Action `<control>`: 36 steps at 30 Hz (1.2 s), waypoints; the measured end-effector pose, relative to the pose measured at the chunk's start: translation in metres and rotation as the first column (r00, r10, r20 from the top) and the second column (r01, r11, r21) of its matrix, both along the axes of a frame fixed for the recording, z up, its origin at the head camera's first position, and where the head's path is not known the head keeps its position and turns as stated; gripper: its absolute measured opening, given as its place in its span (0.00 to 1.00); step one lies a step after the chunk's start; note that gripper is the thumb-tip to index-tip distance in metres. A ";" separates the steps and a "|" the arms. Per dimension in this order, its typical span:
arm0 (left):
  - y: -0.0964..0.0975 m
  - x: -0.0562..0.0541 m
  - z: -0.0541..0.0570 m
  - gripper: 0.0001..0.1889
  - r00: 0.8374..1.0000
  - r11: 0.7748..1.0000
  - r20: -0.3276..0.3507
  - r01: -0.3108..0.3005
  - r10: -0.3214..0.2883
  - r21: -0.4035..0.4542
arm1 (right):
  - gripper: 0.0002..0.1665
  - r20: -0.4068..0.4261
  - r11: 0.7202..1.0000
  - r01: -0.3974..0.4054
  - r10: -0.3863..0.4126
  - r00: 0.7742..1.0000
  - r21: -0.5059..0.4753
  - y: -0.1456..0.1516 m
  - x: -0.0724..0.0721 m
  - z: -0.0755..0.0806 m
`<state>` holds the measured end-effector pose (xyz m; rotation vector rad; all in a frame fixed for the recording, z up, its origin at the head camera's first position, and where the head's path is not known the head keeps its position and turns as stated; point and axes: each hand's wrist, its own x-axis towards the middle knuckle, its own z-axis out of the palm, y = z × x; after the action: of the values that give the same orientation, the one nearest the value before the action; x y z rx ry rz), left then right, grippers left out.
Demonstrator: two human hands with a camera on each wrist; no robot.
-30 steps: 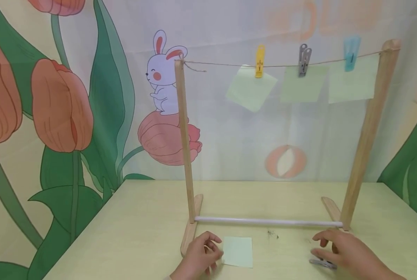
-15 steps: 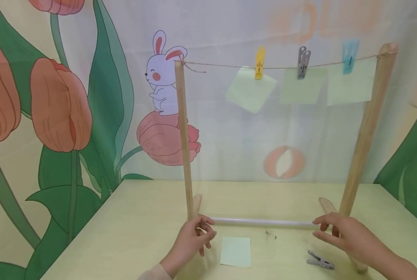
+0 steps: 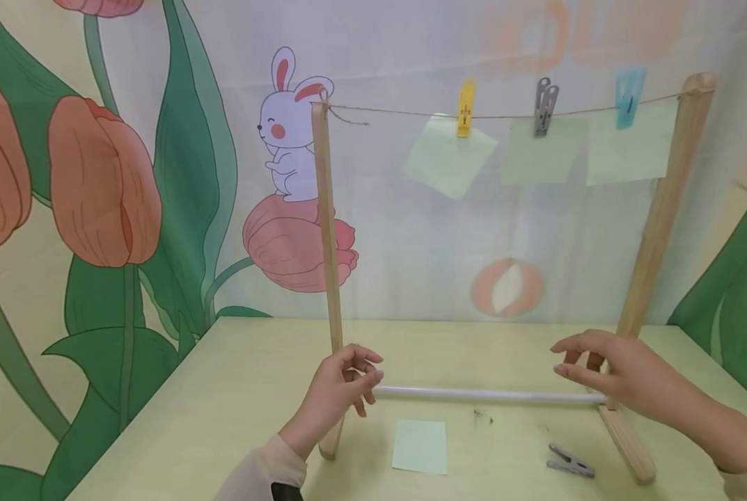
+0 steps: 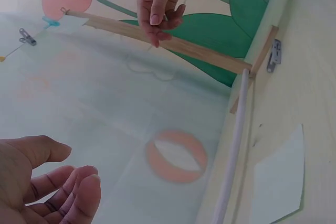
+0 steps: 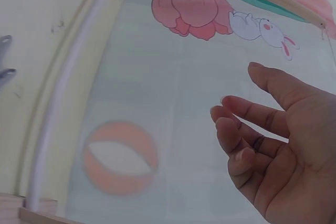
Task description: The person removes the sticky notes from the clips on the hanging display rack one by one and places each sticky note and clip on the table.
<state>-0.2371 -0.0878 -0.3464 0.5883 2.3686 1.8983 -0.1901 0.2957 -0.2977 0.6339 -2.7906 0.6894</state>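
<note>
My left hand (image 3: 344, 386) is raised in front of the rack's left post (image 3: 327, 243), fingers loosely bent and holding nothing. Level with it on the other side, my right hand (image 3: 605, 362) hovers before the right post (image 3: 661, 223), also holding nothing. A pale green paper square (image 3: 420, 447) lies flat on the table near the left hand. Below the right hand lies a grey clothespin (image 3: 570, 462). Along the string (image 3: 404, 111) hang three paper squares, held by a yellow clothespin (image 3: 466, 108), a second grey clothespin (image 3: 545, 106) and a blue clothespin (image 3: 630, 97).
A white rod (image 3: 486, 394) joins the two posts low down. The right wooden foot (image 3: 630, 445) juts toward me. Small dark marks (image 3: 482, 416) show on the table (image 3: 191, 431). Behind stands a printed curtain (image 3: 411, 264) with tulips and a rabbit.
Both hands have risen from beside the loose paper and the grey clothespin to in front of the posts, uncovering the clothespin. Paper and clothespin stay on the table.
</note>
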 end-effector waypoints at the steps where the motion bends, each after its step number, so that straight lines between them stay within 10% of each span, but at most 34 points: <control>1: 0.001 -0.001 0.003 0.12 1.000 1.000 -0.001 0.002 -0.002 0.007 | 0.15 -0.018 1.000 0.004 -0.004 1.000 0.011 -0.001 -0.001 0.004; 36: 0.047 -0.033 0.103 0.12 0.978 0.992 -0.184 0.112 -0.098 0.066 | 0.18 -0.173 1.000 -0.007 0.009 0.985 0.011 -0.034 -0.017 0.135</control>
<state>-0.2705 -0.0407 -0.2435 0.9097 2.3223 1.9735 -0.2069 0.2615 -0.1624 0.6734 -2.6346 0.5905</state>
